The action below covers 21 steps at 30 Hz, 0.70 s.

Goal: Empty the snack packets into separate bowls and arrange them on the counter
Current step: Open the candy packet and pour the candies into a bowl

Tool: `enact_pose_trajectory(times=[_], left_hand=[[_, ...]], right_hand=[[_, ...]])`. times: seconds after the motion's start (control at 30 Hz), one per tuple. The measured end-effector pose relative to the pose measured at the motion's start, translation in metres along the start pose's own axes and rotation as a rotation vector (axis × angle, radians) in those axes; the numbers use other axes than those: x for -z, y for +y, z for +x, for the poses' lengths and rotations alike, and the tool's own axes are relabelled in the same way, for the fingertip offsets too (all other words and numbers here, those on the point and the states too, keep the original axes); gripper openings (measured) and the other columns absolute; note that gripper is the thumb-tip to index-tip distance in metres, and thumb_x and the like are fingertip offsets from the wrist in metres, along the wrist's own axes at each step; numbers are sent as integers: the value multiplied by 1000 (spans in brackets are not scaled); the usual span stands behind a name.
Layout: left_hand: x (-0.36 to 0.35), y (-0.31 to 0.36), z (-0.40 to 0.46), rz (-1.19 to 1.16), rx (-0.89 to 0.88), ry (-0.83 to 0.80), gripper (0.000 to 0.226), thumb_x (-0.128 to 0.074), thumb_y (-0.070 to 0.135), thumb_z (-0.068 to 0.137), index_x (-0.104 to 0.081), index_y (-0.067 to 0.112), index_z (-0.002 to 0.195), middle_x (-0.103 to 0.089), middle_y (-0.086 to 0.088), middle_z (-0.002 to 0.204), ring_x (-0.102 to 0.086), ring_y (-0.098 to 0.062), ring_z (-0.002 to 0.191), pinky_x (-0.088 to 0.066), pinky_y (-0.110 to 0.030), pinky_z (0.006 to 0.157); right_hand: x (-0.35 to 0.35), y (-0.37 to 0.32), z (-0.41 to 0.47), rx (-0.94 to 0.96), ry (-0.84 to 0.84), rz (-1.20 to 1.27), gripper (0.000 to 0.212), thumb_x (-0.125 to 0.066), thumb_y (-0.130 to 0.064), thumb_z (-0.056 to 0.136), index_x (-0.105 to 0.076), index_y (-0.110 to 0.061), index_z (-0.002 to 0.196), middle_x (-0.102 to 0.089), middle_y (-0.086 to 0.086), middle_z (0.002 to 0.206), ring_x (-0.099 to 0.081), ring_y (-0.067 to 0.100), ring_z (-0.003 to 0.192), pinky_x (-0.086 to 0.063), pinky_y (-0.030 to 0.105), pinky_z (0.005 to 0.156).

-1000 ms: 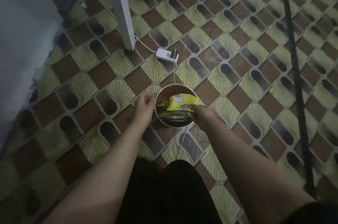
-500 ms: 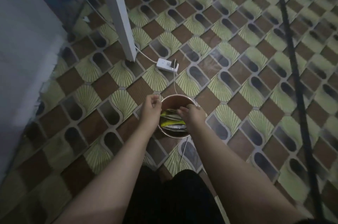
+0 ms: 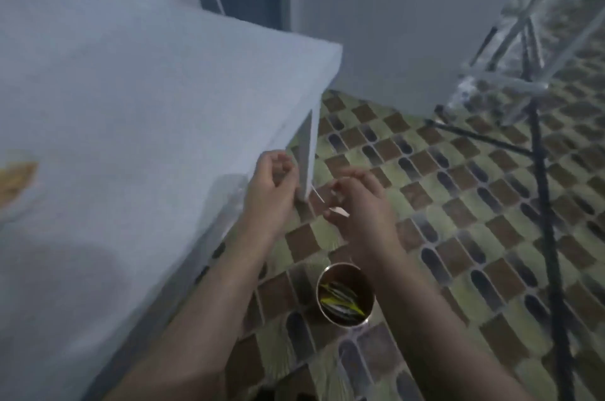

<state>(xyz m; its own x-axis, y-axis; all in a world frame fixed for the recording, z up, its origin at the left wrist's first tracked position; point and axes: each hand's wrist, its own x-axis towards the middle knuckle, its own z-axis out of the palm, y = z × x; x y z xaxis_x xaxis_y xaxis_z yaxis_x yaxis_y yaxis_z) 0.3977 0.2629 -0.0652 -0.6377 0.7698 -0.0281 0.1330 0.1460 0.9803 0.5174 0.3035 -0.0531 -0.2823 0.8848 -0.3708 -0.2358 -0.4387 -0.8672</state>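
Both bare forearms reach up from the bottom of the frame toward its middle. The left hand (image 3: 273,186) sits left of centre, its back toward the camera and its fingers curled into a loose fist with nothing visibly held. The right hand (image 3: 358,204) hangs just right of it at about the same height, apart from it, with fingers bent inward and thumb pointing toward the left hand. Motion blur hides whether it pinches anything.
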Motion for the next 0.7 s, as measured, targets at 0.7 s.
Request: enact_pose_trajectory(times=[0.7], left_hand=[[409,-19,-93,5,-110,1096,10,-49,17,97,-52,25,99,-58,11,94,-56,-7,84,-46,-25,72]], right_hand=[[-386,123,-130,217,-931,-462,18,-50,-6,91,-63,-12,101,-65,0,87,-59,16,72,-53,23,56]])
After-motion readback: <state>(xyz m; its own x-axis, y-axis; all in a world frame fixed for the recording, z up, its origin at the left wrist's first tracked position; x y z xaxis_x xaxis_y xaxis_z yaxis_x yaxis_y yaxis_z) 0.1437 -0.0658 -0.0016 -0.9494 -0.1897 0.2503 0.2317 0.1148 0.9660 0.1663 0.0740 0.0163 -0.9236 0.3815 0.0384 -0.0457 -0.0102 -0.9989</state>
